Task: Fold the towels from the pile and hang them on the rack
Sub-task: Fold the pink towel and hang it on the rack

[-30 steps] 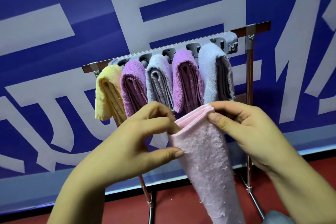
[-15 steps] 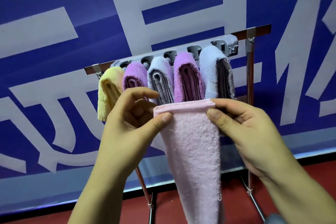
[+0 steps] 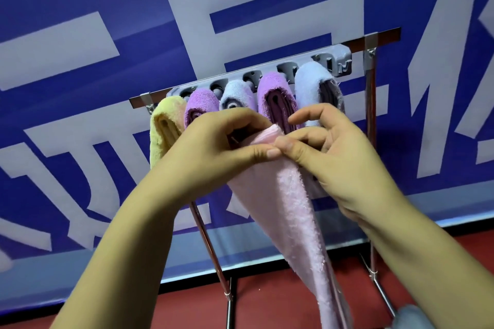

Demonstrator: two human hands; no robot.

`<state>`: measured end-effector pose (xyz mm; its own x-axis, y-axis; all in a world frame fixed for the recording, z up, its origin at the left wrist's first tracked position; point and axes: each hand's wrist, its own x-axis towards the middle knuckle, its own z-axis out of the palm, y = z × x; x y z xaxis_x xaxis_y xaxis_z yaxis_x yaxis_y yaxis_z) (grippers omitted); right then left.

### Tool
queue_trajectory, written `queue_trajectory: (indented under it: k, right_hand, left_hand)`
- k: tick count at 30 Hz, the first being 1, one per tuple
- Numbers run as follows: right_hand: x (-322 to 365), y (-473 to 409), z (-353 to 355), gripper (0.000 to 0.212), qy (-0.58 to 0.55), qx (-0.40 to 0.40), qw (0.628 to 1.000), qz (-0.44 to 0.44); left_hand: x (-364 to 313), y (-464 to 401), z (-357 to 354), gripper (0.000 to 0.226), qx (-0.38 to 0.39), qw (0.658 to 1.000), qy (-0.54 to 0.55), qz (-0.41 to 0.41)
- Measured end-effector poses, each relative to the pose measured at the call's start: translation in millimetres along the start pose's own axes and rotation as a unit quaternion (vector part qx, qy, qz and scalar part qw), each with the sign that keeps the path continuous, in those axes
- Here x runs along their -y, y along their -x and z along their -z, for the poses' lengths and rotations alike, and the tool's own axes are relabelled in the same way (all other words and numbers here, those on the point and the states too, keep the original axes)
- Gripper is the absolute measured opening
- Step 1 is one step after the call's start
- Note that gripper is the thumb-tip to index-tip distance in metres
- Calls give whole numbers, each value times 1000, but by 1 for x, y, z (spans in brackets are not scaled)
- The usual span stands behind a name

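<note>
Pinching pink towel (image 3: 288,211) w/ both hands, L hand (image 3: 213,152) & R hand (image 3: 339,157).

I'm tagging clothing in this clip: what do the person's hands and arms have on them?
Nothing that shows: the left hand and right hand are bare, with no gloves, rings, watch or bands visible. Both forearms are uncovered to the frame's bottom edge, with no sleeves in view. Fingernails look short and unpainted.

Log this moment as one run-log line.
stage: folding | left hand: pinches pink towel | right hand: pinches towel top | rack: five towels hung
</note>
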<state>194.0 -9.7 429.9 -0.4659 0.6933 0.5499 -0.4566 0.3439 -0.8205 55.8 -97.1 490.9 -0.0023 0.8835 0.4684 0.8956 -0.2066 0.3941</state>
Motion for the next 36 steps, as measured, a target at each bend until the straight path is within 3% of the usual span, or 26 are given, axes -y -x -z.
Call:
queue_trajectory:
  k: [5,10,15,21,25,31,36]
  right_hand:
    - [-7,1,13,14,-84,1,996,-11]
    - [-55,23,38,21,40,115,989,-78]
    - [-85,39,49,22,115,68,983,-122]
    - [-91,31,45,30,156,19,983,-98]
    - [-98,29,39,20,198,2,977,-76]
    - [-99,31,42,22,177,15,983,-52]
    - [-98,32,46,30,257,40,965,7]
  left_hand:
    - [0,-11,0,16,-16,1000,27,1]
    - [-4,-21,1,11,-21,999,43,23]
    - [-5,-30,9,13,-21,999,-3,29]
    - [-2,-34,12,16,-32,998,-18,55]
    - [-2,-37,13,16,-36,997,-27,67]
    - [3,-42,18,17,-64,994,-30,87]
    - [6,-48,16,17,-89,992,-12,92]
